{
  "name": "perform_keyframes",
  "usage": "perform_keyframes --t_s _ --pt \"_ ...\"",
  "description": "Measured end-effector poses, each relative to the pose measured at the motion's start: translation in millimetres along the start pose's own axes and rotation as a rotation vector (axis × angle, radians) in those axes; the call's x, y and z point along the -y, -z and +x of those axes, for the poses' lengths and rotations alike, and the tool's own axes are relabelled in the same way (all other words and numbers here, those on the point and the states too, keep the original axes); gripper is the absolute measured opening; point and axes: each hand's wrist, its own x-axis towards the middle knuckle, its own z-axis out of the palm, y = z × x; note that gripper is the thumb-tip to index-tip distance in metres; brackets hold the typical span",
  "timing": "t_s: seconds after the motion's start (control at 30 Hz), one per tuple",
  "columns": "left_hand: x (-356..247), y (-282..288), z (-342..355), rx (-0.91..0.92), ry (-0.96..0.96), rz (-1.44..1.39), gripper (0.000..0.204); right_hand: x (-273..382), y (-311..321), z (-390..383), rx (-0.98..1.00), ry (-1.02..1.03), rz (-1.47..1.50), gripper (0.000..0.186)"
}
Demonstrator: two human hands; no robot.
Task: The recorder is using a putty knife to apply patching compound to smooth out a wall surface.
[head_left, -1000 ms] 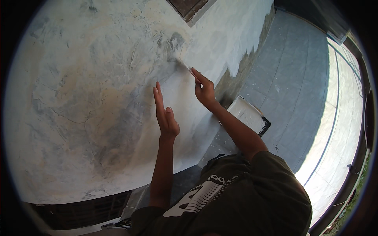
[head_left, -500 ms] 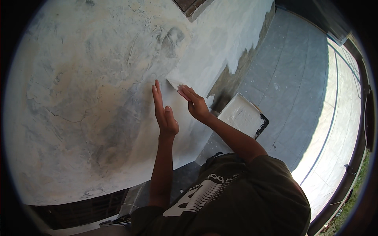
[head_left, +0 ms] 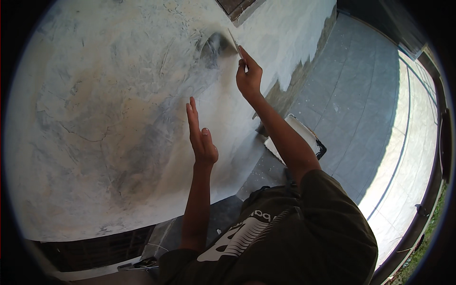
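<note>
My right hand (head_left: 250, 76) is closed round a putty knife (head_left: 236, 44), seen nearly edge-on, its blade pointing up against the wall just below a brown-framed opening. The wall (head_left: 142, 71) is coated in patchy white and grey filler, with a crack (head_left: 85, 138) at its left and a dark patch near the blade. Lower down, my left hand (head_left: 202, 137) rests flat against the wall, fingers stretched upward and thumb apart, with nothing in it.
A tray (head_left: 304, 130) of white filler with a black edge stands on the grey tiled floor (head_left: 356, 85), partly behind my right forearm. Above is the brown-framed opening (head_left: 237, 9). A dark opening (head_left: 95, 251) lies at the lower left. Sunlit floor runs along the right.
My right hand has moved up along the wall with the putty knife, which has turned from broad-side to nearly edge-on. My left hand has stayed in place on the wall.
</note>
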Motion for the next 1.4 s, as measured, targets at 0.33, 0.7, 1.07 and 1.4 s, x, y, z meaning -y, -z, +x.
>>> perform_keyframes --t_s 0.33,0.7,1.07,1.4 --pt "0 -1 -4 0.001 0.054 -0.005 0.07 5 -27 -26 0.127 0.485 -0.143 0.064" --pt "2 -9 -5 0.014 0.04 -0.007 0.071 -40 31 -51 0.133 0.092 0.027 0.057" --pt "-2 -4 -16 -0.029 0.104 -0.025 0.07 -55 5 -59 0.366 0.548 -0.3 0.062" --pt "2 -15 -2 -0.012 0.043 -0.044 0.069 -47 79 -112 0.334 0.174 -0.214 0.059"
